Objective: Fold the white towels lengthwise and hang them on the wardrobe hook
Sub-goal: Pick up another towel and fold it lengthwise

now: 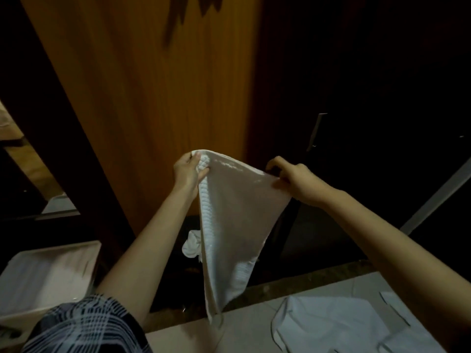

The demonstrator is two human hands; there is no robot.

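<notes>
The white towel (234,212) is up in the air, stretched along its top edge between both hands and hanging down to a point just over the pale floor (254,332). The left hand (187,171) has a bunched corner gripped, fingers curled round the ribbed border. The right hand (293,178) pinches the opposite corner, pulling the edge taut. That looks like lining up the edges for the lengthwise fold. It hangs right in front of the wooden wardrobe door (153,98), handy for hanging, though no hook shows here. Another white cloth (331,324) lies flat on the floor at lower right, seemingly waiting. A pale tray (46,278) sits at left.
</notes>
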